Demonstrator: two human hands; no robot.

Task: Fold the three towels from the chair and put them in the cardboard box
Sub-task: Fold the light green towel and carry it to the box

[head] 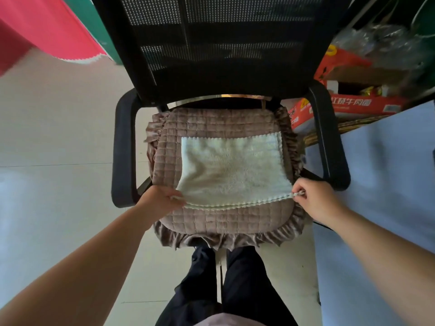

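A white towel (231,168) lies flat on the quilted brown cushion (221,220) of the black mesh chair (211,55) at mid-frame. The left hand (160,198) pinches its lower-left corner, the right hand (313,196) its lower-right corner — fingers curled on the scalloped edge. At upper right sits an open red cardboard box (367,107) — its Chinese lettering is too blurred to read surely. Pink cloth (47,27) hangs at upper left.
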